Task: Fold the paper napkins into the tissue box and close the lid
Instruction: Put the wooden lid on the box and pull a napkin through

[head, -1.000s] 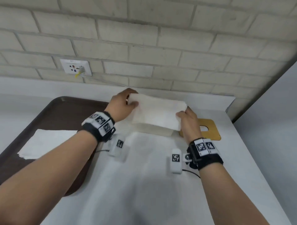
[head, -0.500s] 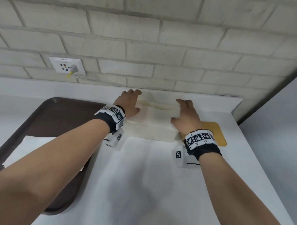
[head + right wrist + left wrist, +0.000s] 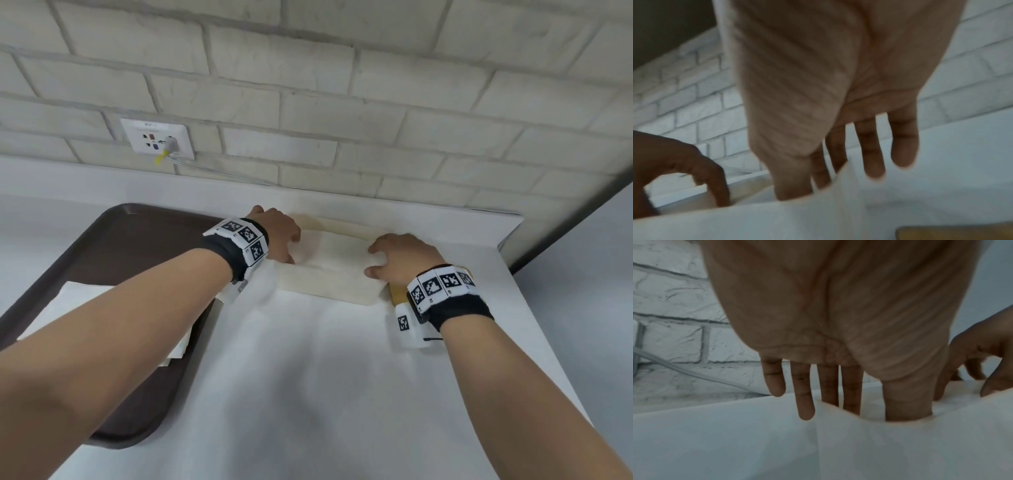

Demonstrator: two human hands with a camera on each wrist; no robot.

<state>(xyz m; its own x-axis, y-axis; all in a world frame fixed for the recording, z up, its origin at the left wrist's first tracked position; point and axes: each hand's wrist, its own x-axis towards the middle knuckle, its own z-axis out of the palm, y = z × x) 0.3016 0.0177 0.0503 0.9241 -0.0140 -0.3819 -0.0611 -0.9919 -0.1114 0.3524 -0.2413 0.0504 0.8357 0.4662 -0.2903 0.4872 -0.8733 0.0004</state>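
The cream tissue box (image 3: 329, 286) stands lidless at the back of the table, with a folded white napkin (image 3: 332, 250) lying inside it. My left hand (image 3: 277, 236) presses down on the napkin's left end, fingers straight. At the napkin's right end my right hand (image 3: 400, 257) presses down the same way. In the left wrist view the left hand (image 3: 838, 402) dips its thumb and two fingers behind the box wall (image 3: 900, 443). In the right wrist view the right hand (image 3: 838, 170) does likewise behind the box wall (image 3: 777, 219). The wooden lid (image 3: 397, 294) lies flat right of the box, partly under my right wrist.
A dark brown tray (image 3: 137, 240) sits at the left with a stack of white napkins (image 3: 78, 308) on it. A brick wall with a socket (image 3: 156, 138) and a cable runs behind the box. The table's right edge is close to the lid.
A second ago both hands held the folded napkin above the box. They lowered it in, and now press it flat, the fingers sunk deeper than half a second ago.
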